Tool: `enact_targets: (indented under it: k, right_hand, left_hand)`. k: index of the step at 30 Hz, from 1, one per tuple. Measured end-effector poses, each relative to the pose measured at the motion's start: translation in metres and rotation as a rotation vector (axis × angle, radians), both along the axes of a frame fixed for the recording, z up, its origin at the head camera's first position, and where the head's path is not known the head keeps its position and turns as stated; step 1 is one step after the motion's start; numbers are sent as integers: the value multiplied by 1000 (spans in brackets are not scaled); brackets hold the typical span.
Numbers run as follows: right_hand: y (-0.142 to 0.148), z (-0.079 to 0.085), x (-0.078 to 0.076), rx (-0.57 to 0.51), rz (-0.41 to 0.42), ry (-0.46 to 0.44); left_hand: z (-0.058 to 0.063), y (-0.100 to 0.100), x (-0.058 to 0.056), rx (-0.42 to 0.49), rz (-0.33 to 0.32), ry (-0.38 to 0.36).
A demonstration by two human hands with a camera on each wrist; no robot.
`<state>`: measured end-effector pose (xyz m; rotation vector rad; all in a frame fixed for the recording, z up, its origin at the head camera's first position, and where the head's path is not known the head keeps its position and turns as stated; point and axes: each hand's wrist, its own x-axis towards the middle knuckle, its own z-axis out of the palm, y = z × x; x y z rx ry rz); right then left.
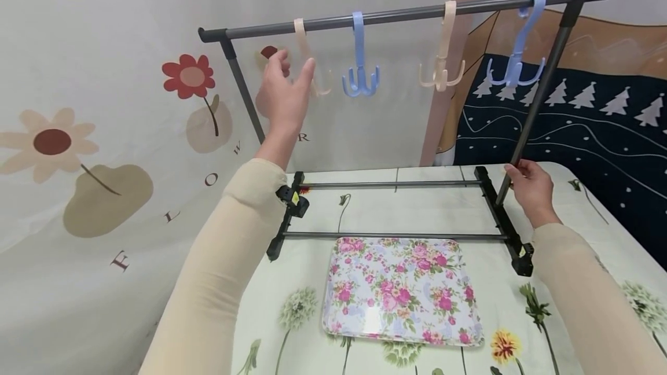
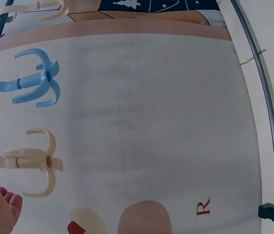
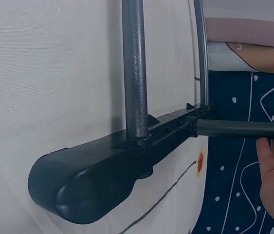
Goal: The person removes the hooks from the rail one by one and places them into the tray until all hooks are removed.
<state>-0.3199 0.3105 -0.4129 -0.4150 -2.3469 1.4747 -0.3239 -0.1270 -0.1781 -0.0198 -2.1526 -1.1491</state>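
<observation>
A dark metal garment rack (image 1: 401, 15) stands on the table with several four-prong hooks on its top bar. My left hand (image 1: 283, 94) is raised beside the leftmost beige hook (image 1: 301, 36), thumb up and fingers loosely bent, with nothing in its grasp. In the left wrist view that beige hook (image 2: 34, 161) hangs right by the fingertips. A blue hook (image 1: 359, 57) comes after it, then another beige hook (image 1: 444, 45) and another blue hook (image 1: 521, 45). Low on the rack's right upright pole (image 1: 539, 97), my right hand (image 1: 532, 190) holds it between thumb and fingers.
A floral tray (image 1: 401, 291) lies on the flower-print tablecloth (image 1: 292, 340), in front of the rack's lower crossbars (image 1: 391, 236). The rack's black feet (image 1: 502, 221) stand to either side. Behind hang a pale flower-print curtain (image 1: 130, 132) and a dark tree-print cloth (image 1: 583, 126).
</observation>
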Motion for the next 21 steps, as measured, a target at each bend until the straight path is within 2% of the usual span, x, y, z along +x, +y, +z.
enact_targets:
  k: [3,7,11,12,17,21]
  right_hand:
    - [8,-11,-9,-21,-18,-1]
    - [17,-23,-18,-61,-37,4]
    - [14,-17,-13,-40,-16,20]
    - [13,-15,-11,-60,-19,21]
    - [3,-2,0,-23,-5,1]
    - [-4,3,5,-7,6,-11]
  left_hand:
    - [6,6,-1,76,-3,-3]
    - [14,14,-4,239,-31,2]
    - [20,20,-6,341,-13,-23]
    - [21,22,-7,352,-5,-34]
    - [24,27,-9,367,18,-79]
    - [25,28,-12,362,39,-78]
